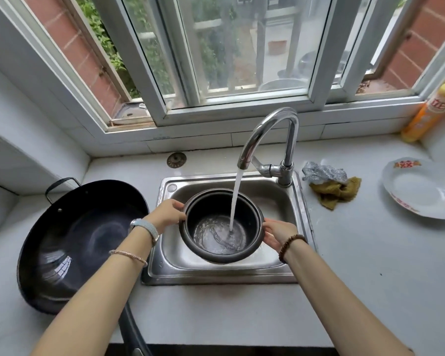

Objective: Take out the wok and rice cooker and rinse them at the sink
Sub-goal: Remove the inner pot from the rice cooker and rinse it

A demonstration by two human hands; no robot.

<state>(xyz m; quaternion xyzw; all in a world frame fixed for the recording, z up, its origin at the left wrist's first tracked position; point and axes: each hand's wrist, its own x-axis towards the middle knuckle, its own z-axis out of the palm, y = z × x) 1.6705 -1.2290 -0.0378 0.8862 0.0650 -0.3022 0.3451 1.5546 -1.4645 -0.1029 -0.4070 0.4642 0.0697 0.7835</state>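
The dark rice cooker pot [203, 209] is held over the steel sink [288, 201], tilted slightly toward me. Water streams from the chrome faucet [267, 134] into it and pools at the bottom. My left hand [168, 214] grips the pot's left rim, thumb on top. On the opposite side, my right hand [276, 232] holds the right rim with its fingers under the edge. The large black wok [72, 242] rests on the counter left of the sink, partly under my left forearm; its long handle points toward me.
A grey mesh scrubber [323, 173] and a yellow-brown cloth [337, 192] lie right of the faucet. A white plate [416, 191] sits at the far right, with an orange detergent bottle [427, 116] on the sill corner. A drain stopper [176, 159] lies behind the sink.
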